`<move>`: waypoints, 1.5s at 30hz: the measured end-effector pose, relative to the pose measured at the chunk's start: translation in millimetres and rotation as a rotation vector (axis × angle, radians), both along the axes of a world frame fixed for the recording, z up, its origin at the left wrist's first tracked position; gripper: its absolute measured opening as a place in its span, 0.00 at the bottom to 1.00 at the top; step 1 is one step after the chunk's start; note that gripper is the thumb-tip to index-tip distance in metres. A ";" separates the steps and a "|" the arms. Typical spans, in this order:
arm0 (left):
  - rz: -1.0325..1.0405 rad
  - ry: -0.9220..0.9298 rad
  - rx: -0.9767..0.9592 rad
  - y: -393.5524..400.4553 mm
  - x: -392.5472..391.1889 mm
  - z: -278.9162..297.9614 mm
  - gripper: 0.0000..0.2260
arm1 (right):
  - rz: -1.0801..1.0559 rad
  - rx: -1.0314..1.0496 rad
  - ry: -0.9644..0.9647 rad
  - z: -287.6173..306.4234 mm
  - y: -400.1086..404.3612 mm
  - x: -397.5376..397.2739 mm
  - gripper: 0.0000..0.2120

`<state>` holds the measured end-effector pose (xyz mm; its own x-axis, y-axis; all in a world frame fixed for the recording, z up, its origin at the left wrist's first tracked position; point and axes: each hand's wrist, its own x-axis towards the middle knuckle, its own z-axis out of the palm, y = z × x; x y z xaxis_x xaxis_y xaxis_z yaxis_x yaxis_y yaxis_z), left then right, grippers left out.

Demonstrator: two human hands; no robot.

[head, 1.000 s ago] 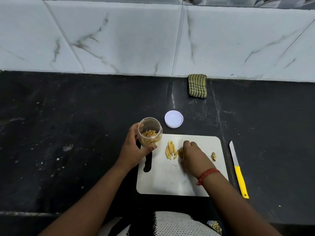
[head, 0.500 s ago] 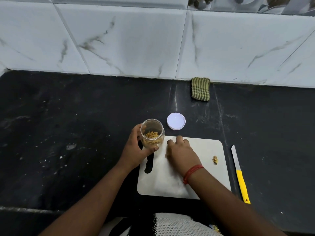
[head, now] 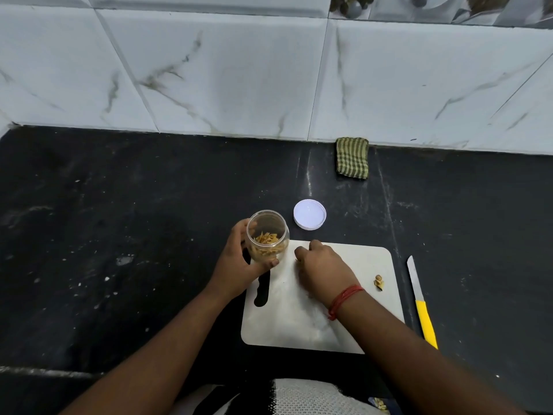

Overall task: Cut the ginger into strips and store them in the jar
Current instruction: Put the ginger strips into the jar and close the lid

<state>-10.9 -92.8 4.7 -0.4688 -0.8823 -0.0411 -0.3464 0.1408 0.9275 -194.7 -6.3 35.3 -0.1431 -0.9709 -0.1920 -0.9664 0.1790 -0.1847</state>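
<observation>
Ginger strips [head: 267, 244] already fill the lower part of the jar [head: 267, 235], which the left hand [head: 239, 265] grips round its side, tilted a little with its mouth toward the cutting board [head: 299, 319]. A second ago a loose row of cut strips lay bare on the board just left of the right hand [head: 321, 266]; now none of that row shows, because the hand has slid across the board toward the jar and covers the spot, its fingers curled down onto the surface right beside the glass. Whether those fingers actually pinch the strips or merely rake them along cannot be told from here (a sliver of yellow peeks out at the fingertips, no more). Judging by this, the cutting is finished and the last batch is about to go into the jar, so the task looks close to its end. One small ginger scrap [head: 378, 282] sits near the board's right edge, apart from the hand. The knife [head: 420, 301] with the yellow handle lies on the black counter [head: 119, 205] just right of the board, and the white lid [head: 309, 214] rests beyond the board, not yet on the jar. A folded striped cloth [head: 352, 157] lies against the tiled wall.
</observation>
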 end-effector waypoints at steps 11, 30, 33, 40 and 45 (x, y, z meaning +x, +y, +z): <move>-0.010 -0.009 -0.010 -1.2 0.1 3.6 0.39 | 0.006 -0.052 -0.036 -2.1 -2.8 -5.1 0.02; -0.010 -0.038 0.005 -0.1 -0.3 2.8 0.40 | 0.108 -0.072 -0.351 110.7 -72.4 9.0 0.04; -0.003 -0.031 0.017 1.3 1.8 2.1 0.40 | 0.305 -0.022 -0.136 99.1 -79.0 20.7 0.09; 0.006 -0.024 0.035 0.9 1.3 2.0 0.40 | 0.333 -0.019 -0.207 100.3 -83.2 16.3 0.15; 0.006 -0.030 0.008 -0.1 0.6 2.8 0.40 | -0.050 -0.267 -0.402 94.3 -61.6 -10.2 0.06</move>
<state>-10.2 -92.9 7.5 -0.4621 -0.8847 -0.0623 -0.3749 0.1312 0.9177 -204.9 -67.9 129.6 -0.1567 -0.9876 0.0131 -0.8004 0.1192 -0.5875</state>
